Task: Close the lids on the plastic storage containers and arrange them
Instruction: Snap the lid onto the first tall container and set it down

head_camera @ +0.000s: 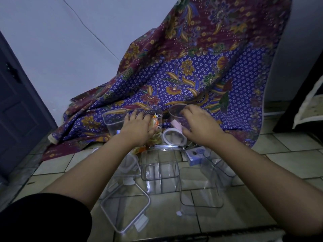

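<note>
Several clear plastic containers stand on a tiled floor. My left hand (138, 127) lies with its fingers over the rim of a tall rectangular container (114, 122) at the back left. My right hand (199, 124) grips a round clear container (175, 111) at the back right. A round white-rimmed lid (173, 137) lies below that hand. Nearer me are a square clear container (160, 169), another clear container (201, 189) to its right, and a square white-rimmed lid (125, 208) at the front left.
A purple and maroon batik cloth (192, 70) drapes from the wall down onto the floor behind the containers. A small blue box (195, 156) and an orange snack packet (155, 124) lie among them. A dark door (19, 105) stands at the left.
</note>
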